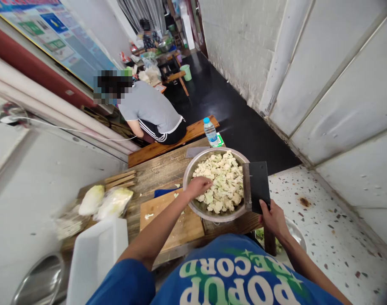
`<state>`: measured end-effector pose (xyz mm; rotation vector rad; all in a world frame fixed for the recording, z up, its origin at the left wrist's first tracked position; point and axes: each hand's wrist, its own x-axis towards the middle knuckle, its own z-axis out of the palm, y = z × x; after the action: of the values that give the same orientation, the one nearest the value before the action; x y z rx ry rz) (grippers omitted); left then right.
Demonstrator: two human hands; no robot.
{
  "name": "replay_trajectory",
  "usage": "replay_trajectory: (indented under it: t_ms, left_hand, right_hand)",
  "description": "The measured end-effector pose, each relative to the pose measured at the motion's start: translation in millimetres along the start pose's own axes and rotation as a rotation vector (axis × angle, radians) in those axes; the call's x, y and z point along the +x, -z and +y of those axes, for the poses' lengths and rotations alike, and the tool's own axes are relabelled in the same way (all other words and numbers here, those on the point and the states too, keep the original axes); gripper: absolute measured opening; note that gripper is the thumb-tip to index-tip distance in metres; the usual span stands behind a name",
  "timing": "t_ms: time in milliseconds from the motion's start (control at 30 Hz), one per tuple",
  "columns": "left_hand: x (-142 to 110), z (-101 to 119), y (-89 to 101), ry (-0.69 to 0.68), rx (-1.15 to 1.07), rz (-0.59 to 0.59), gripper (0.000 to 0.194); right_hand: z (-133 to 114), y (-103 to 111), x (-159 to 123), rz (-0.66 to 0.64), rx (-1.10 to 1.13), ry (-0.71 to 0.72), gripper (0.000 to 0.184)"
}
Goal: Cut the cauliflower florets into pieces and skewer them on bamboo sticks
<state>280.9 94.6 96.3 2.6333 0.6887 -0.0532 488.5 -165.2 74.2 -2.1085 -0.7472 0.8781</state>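
A steel bowl (188,171) heaped with cut cauliflower florets (223,180) stands at the table's right end. My left hand (199,186) is over the bowl's left side, at the florets, its fingers curled together; what they hold, if anything, is hidden. In my right hand (272,216) is a cleaver (259,182), its broad dark blade upright against the bowl's right side. Left of the bowl lies a wooden cutting board (183,228) with a few cauliflower scraps, partly covered by my left forearm.
A water bottle (210,133) stands behind the bowl. Wrapped cabbages (113,203) and a white plastic bin (96,245) are at the left. Another metal bowl (296,235) with greens sits low at the right. A person in grey (153,103) sits on a bench (196,129) ahead; another person sits farther back.
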Motion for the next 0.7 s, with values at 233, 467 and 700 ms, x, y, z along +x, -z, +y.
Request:
replay_trajectory:
  t_ms: [233, 467, 700]
  left_hand:
    - [-29.8, 45.7, -50.8, 0.185, 0.338, -0.078, 0.022]
    - [-11.4, 57.9, -55.3, 0.318, 0.35, -0.033, 0.026]
    - [-7.5, 41.5, -56.7, 0.319, 0.18, 0.049, 0.016]
  right_hand:
    - [-4.2, -1.8, -1.6, -0.02, -0.003, -0.021, 0.03]
    - [-5.4, -4.1, -8.2, -0.017, 0.005, 0.0, 0.029]
    - [-0.5, -2.6, -14.2, 0.019, 0.012, 0.008, 0.031]
